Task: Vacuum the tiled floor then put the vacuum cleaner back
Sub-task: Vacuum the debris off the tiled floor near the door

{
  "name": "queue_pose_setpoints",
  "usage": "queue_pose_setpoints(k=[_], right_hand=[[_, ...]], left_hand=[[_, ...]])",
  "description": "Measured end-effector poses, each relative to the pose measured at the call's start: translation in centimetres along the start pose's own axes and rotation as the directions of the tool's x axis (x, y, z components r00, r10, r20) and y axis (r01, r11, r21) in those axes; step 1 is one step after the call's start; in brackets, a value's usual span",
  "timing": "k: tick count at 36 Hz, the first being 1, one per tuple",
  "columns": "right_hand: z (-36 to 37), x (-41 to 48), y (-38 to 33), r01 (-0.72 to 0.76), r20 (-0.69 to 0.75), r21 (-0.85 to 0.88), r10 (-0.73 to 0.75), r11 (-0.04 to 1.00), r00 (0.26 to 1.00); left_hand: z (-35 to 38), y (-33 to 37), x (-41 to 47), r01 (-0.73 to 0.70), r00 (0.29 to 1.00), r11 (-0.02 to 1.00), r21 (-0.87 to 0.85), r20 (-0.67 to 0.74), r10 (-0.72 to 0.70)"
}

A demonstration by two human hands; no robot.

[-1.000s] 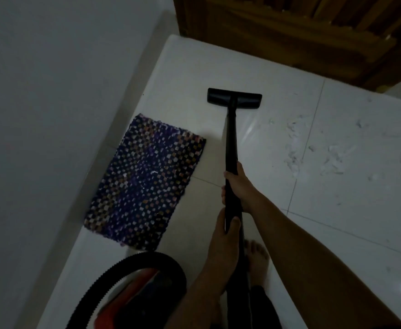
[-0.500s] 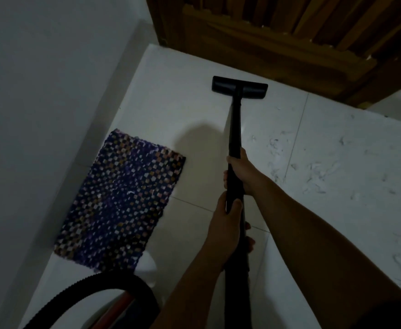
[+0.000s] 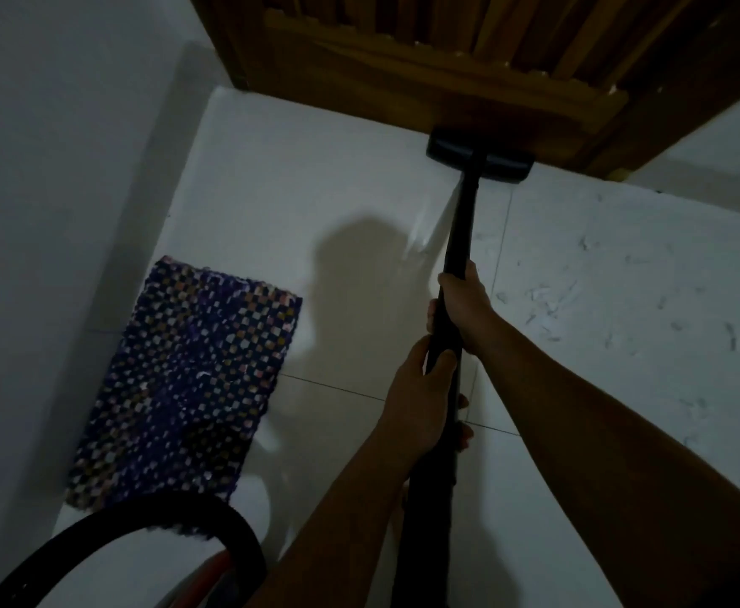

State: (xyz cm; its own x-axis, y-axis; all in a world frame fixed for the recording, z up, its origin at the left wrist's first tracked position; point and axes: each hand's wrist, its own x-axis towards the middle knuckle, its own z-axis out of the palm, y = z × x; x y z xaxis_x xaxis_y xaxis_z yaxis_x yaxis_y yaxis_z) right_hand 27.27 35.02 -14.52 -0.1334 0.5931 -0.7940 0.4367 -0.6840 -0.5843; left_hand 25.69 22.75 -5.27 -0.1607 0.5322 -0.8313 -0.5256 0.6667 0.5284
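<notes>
**Operator:** How's my grip?

**Guide:** Fine. Your left hand (image 3: 418, 399) wraps the wand (image 3: 458, 230) nearer you, and your right hand (image 3: 464, 302) grips it just beyond. Keep both firm.

**Operator:** And the nozzle?

**Guide:** The floor head (image 3: 449, 149) sits on the tiled floor (image 3: 315, 177), right at the wooden door's (image 3: 403, 81) foot. Draw it back flat, then work right into the scattered debris (image 3: 548, 300).

Person's limbs: left hand (image 3: 420, 397) on bare left forearm (image 3: 328, 520), frame edge at 6 o'clock; right hand (image 3: 464, 305) on bare right forearm (image 3: 600, 432), at 4 o'clock.
</notes>
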Motion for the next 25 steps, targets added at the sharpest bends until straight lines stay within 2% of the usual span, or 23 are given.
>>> queue_pose_setpoints(k=[9, 25], right_hand=[[-3.0, -0.5, 0.0, -0.029, 0.020, 0.038, 0.029, 0.999, 0.999], [-1.5, -4.0, 2.4, -0.031, 0.089, 0.053, 0.026, 0.998, 0.996]], left_hand=[[3.1, -0.2, -0.5, 0.015, 1.000, 1.000, 0.009, 0.003, -0.015], [1.5, -2.5, -4.2, 0.012, 1.000, 1.000, 0.002, -0.028, -0.012]])
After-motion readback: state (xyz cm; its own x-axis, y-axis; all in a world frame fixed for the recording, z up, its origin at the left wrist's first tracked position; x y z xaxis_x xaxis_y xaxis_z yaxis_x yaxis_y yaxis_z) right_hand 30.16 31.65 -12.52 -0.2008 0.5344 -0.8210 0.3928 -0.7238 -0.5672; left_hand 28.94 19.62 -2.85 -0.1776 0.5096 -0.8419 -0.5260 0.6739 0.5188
